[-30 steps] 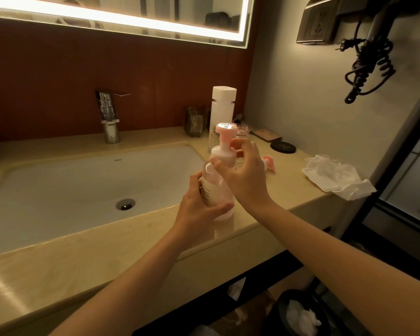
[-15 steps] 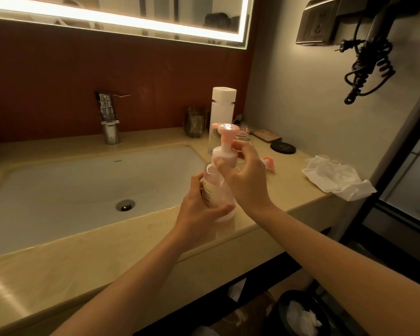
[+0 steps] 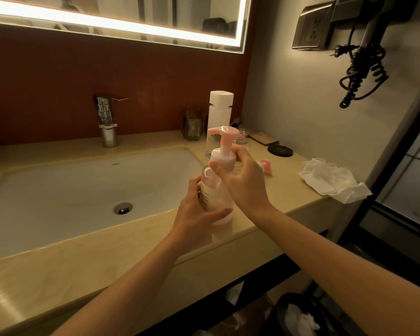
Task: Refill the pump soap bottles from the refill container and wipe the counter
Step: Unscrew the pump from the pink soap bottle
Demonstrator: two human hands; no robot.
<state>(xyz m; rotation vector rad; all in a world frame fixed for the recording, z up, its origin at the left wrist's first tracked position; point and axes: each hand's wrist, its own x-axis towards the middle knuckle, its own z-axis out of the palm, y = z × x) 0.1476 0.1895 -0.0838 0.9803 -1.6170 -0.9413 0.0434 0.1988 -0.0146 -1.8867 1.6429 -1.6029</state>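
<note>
On the counter (image 3: 131,246) front edge, left hand (image 3: 199,212) clasps the body of the pump bottle (image 3: 212,184), which stands upright beside the sink (image 3: 70,195); right hand (image 3: 245,183) grips its pink collar (image 3: 224,160). Risk: a crooked or loose collar would likely leak; twisting force could tip the bottle. Behind, refill container (image 3: 220,117) stands capped; crumpled tissue (image 3: 332,180) lies far right

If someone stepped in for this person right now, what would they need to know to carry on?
Left hand grips the body of the pump bottle, standing on the counter by the sink.
Right hand grips its pump collar; tight or loose, cannot tell.
Tall white-capped bottle stands behind; a loose pink pump lies to the right, crumpled wipe at the counter's end.
Likely left: seat this pump, refit the loose one, wipe the counter.
</note>
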